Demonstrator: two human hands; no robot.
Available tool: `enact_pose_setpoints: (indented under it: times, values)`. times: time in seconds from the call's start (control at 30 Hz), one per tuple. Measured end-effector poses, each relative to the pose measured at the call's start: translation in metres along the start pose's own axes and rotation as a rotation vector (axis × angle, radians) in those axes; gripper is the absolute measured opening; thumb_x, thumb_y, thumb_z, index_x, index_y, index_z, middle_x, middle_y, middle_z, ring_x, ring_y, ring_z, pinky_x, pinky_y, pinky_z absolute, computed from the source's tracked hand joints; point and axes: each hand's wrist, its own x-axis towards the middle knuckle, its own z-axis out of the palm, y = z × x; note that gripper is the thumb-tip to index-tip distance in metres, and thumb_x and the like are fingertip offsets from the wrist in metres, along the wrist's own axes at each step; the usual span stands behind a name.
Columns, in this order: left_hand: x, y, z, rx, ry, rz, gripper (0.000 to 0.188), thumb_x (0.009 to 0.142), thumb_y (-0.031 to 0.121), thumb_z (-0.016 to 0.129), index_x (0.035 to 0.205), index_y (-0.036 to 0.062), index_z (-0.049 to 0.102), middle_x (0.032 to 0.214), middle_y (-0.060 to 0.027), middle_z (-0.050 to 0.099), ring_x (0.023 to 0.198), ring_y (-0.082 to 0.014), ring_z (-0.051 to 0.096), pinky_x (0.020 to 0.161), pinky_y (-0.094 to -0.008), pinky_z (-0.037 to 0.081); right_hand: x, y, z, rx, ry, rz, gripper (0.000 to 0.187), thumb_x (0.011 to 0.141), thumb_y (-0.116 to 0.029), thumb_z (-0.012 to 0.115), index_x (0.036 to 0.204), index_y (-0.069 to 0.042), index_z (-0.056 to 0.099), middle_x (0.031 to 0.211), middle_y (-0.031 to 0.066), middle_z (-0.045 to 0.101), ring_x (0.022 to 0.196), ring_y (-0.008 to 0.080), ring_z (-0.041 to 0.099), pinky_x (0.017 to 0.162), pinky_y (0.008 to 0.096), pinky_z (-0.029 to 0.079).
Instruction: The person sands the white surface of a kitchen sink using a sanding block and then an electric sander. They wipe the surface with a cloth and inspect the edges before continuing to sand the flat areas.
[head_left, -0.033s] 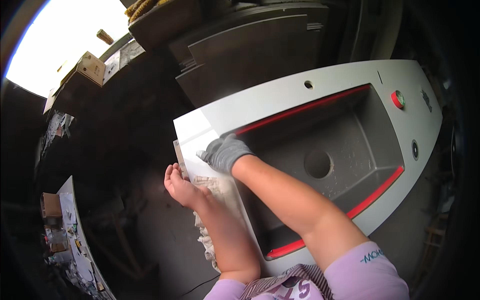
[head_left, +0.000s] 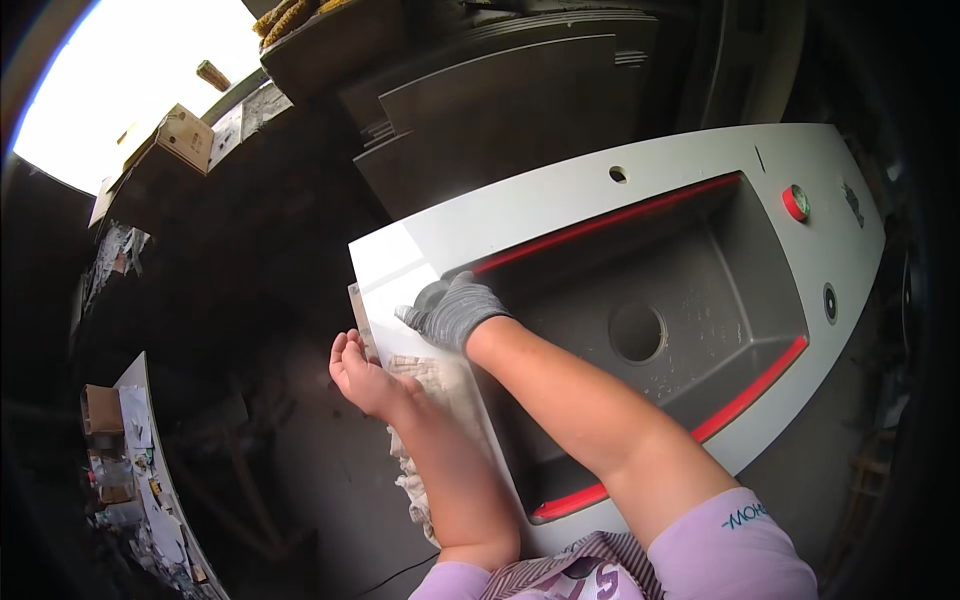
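A white countertop (head_left: 480, 222) holds a dark grey sink basin (head_left: 570, 345) with a round drain hole and red strips along parts of its rim. In a grey glove, my right hand (head_left: 455, 310) presses down at the basin's left corner. Its fingers curl around a dark, rounded piece that I cannot make out, and the thumb points left. My left hand (head_left: 365, 373) is bare and turned palm up beside the countertop's left edge, fingers loosely bent, holding nothing. Next to its wrist, a crumpled cream cloth (head_left: 425, 375) lies over the edge and hangs down.
A red tape roll (head_left: 796, 203) sits on the right part of the countertop, near a small round hole (head_left: 618, 175) and a dark ring fitting (head_left: 830, 301). Flat panels (head_left: 500, 100) lean behind. At far left are cardboard boxes (head_left: 185, 138) and a cluttered board (head_left: 160, 480).
My gloved right hand and the countertop show only a very slight shift. My left hand stays in place.
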Motion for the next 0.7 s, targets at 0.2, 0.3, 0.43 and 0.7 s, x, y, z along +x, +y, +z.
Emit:
enact_pose_setpoints:
  times: [0.2,0.3,0.43,0.7]
  values:
    - [0.003,-0.001,-0.002,-0.045,-0.009,0.006,0.024,0.096,0.011,0.051,0.117,0.0010,0.056,0.110,-0.0078,0.062,0.103,-0.0163,0.058,0.092,-0.0300,0.046,-0.009,-0.005,0.003,-0.132,-0.052,-0.110,0.074,0.095,-0.069,0.034,0.136,-0.014,0.061,0.145,0.0131,0.055,0.136,0.0412,0.046,0.112,0.0486,0.038]
    - [0.003,-0.001,0.005,-0.029,-0.052,0.029,0.023,0.096,0.010,0.051,0.116,0.0014,0.056,0.110,-0.0073,0.062,0.102,-0.0147,0.058,0.091,-0.0296,0.046,0.016,0.004,0.016,-0.225,0.079,-0.147,0.055,0.101,-0.056,0.035,0.125,-0.018,0.067,0.127,0.0105,0.065,0.120,0.0381,0.057,0.098,0.0492,0.046]
    - [0.009,0.005,-0.004,-0.055,0.004,0.010,0.023,0.096,0.011,0.051,0.116,0.0015,0.057,0.110,-0.0066,0.062,0.101,-0.0136,0.057,0.091,-0.0291,0.045,-0.033,-0.024,0.001,-0.154,0.151,-0.071,0.047,0.105,-0.044,0.033,0.121,-0.019,0.069,0.124,0.0105,0.067,0.113,0.0342,0.062,0.096,0.0491,0.046]
    - [0.006,0.005,-0.002,-0.081,-0.010,-0.007,0.021,0.097,0.009,0.050,0.114,-0.0004,0.056,0.109,-0.0082,0.061,0.101,-0.0154,0.057,0.091,-0.0293,0.047,-0.032,-0.022,0.004,-0.187,0.214,-0.079,0.047,0.106,-0.040,0.031,0.120,-0.016,0.069,0.117,0.0072,0.070,0.106,0.0309,0.066,0.091,0.0493,0.046]
